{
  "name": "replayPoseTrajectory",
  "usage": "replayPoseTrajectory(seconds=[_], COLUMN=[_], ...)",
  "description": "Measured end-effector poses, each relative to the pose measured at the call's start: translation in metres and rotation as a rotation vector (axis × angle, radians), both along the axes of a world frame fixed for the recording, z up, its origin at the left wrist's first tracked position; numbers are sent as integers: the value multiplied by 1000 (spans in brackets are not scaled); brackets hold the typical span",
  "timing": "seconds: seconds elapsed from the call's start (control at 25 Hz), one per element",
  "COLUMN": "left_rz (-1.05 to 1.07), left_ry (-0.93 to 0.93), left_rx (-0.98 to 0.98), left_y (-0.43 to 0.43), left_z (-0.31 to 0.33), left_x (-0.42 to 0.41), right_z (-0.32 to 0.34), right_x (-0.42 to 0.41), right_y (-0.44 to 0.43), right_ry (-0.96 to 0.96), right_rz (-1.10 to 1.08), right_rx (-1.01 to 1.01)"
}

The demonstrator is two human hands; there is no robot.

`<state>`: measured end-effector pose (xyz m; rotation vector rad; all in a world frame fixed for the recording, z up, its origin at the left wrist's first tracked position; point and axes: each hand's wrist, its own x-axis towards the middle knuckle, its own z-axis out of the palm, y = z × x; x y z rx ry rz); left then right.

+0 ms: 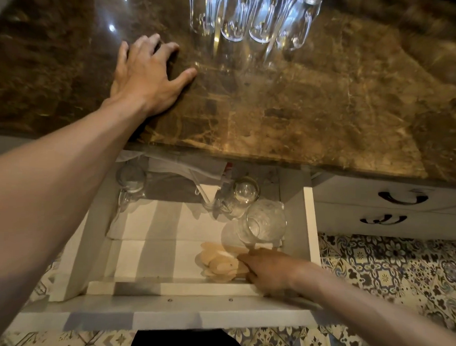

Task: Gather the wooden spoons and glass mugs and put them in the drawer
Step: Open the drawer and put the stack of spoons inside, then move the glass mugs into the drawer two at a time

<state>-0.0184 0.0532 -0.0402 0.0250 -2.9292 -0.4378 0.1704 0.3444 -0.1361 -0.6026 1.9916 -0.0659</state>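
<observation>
Setting the wooden spoons [221, 264] down in the drawer's [309, 228] near right corner, my right hand [272, 273] lies over their handles, grip unclear; left hand [145, 75] splayed flat, empty, on the counter [329, 98]. I'd release clear of nearby mugs [265, 221]; more glasses [252, 14] wait far.

1. My left hand [145, 75] lies flat on the countertop [329, 104]; the stone to its right and near side is bare, giving open passage.
2. At the far edge, 4 glass mugs [250, 17] stand side by side, blocking that way.
3. In the open drawer [309, 228], the left and middle floor is free.
4. Its right side is crowded: jars [256, 213] far, wooden spoons [220, 264] near, under my right hand [272, 273].
5. 1 glass [131, 179] sits far left.
</observation>
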Motion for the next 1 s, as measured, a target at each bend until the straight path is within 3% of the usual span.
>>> replayPoseTrajectory(seconds=[0.24, 0.48, 0.6, 0.8, 1.0], left_rz=[30, 55, 47, 52, 105], left_ry=[-36, -23, -35, -48, 8], left_rx=[14, 33, 53, 162, 724], left_y=[6, 8, 8, 4, -1], left_z=[5, 5, 8, 9, 22], left_x=[4, 6, 7, 4, -17], right_z=[29, 106, 151, 184, 186], right_x=[10, -14, -51, -141, -227], right_y=[-8, -24, -31, -65, -109], right_ry=[75, -54, -6, 314, 548], right_rz=[0, -25, -246, -836, -1122], right_rx=[-2, -92, -300, -787, -889])
